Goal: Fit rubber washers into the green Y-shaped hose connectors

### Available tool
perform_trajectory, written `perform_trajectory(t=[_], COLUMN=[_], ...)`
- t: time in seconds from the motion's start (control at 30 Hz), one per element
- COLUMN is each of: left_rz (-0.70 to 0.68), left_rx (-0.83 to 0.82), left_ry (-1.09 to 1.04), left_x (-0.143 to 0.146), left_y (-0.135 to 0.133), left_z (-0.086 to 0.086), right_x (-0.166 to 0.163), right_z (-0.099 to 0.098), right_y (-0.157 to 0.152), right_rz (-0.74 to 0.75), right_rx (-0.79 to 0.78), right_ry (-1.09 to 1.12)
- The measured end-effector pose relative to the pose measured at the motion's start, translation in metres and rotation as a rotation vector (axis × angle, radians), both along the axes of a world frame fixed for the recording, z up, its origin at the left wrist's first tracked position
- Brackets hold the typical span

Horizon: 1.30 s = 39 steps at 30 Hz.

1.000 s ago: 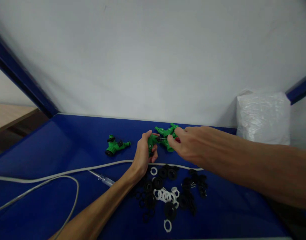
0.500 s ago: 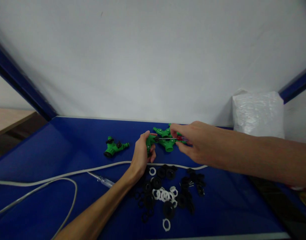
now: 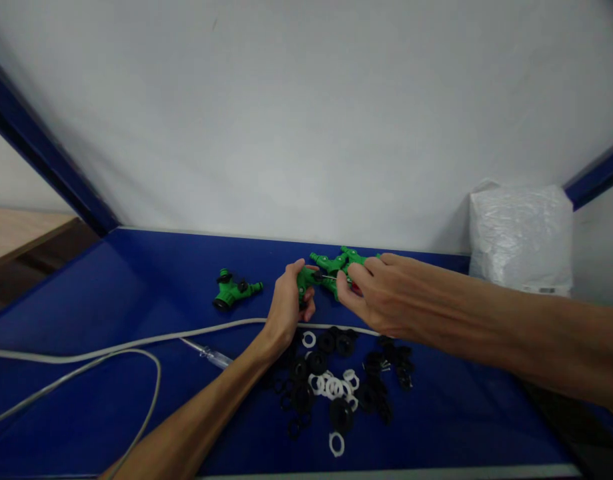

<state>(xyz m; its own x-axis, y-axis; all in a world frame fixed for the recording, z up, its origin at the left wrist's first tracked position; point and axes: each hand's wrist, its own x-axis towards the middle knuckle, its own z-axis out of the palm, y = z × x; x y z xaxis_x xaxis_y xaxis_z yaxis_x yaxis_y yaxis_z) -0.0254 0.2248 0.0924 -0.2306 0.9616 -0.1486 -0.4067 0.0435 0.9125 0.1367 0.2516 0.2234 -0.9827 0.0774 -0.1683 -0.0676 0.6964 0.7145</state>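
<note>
Right hand (image 3: 381, 297) brought screwdriver (image 3: 355, 287) back to green fitting (image 3: 305, 277) in left hand (image 3: 285, 308).

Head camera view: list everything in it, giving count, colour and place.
table: one, blue, under everything
wall: one, white, behind table
frame bars: two, blue, slanting at both sides
bag: one, white plastic, back right
lone fitting: one, green, left of hands
fitting cluster: count unclear, green, behind hands
rings: many, black and white, heaped nearer than hands
cable: one or two, white, looping at left
tester pen: one, clear, beside cable
held fitting: one, green, in left fingers
screwdriver: one, red-handled, in right fingers
left hand: one, gripping held fitting
right hand: one, gripping screwdriver
</note>
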Motion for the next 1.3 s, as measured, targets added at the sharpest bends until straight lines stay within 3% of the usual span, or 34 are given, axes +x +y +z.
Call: perform_trajectory(t=[0.13,0.3,0.4,0.47,0.53,0.73,0.8,0.87,0.97,1.07,1.3], left_rz=[0.023,0.065,0.075,0.07,0.066,0.052,0.041,0.033,0.023,0.039,0.078], left_rx=[0.039,0.072,0.078,0.066,0.054,0.048,0.038,0.031,0.026,0.037,0.056], left_ry=[0.067,0.162,0.179,0.167,0.158,0.161,0.145,0.125,0.124,0.164,0.18], left_x=[-0.001,0.0,0.0,0.0,-0.001,-0.002,-0.002,-0.002,-0.002,-0.001,0.0], left_y=[-0.001,-0.003,-0.003,-0.003,-0.002,-0.001,0.0,0.0,0.0,-0.002,-0.004], left_z=[-0.002,0.0,0.001,0.002,0.001,-0.002,-0.003,-0.003,-0.003,-0.002,0.002], right_x=[-0.004,-0.006,-0.004,-0.002,0.002,0.01,0.011,0.011,0.012,0.011,0.005], right_z=[0.001,0.004,0.003,0.001,-0.003,-0.009,-0.009,-0.01,-0.014,-0.016,-0.017], right_y=[0.011,0.017,0.017,0.016,0.016,0.003,-0.002,-0.004,-0.004,0.0,0.016], right_rz=[-0.303,-0.896,-1.154,-1.08,-0.878,-0.249,-0.108,-0.024,0.011,-0.028,-0.453], right_rx=[-0.377,-1.097,-1.296,-1.238,-1.078,-0.311,-0.083,0.028,0.051,-0.031,-0.728], right_ry=[0.125,0.485,0.569,0.589,0.571,0.249,0.173,0.137,0.094,0.091,0.425])
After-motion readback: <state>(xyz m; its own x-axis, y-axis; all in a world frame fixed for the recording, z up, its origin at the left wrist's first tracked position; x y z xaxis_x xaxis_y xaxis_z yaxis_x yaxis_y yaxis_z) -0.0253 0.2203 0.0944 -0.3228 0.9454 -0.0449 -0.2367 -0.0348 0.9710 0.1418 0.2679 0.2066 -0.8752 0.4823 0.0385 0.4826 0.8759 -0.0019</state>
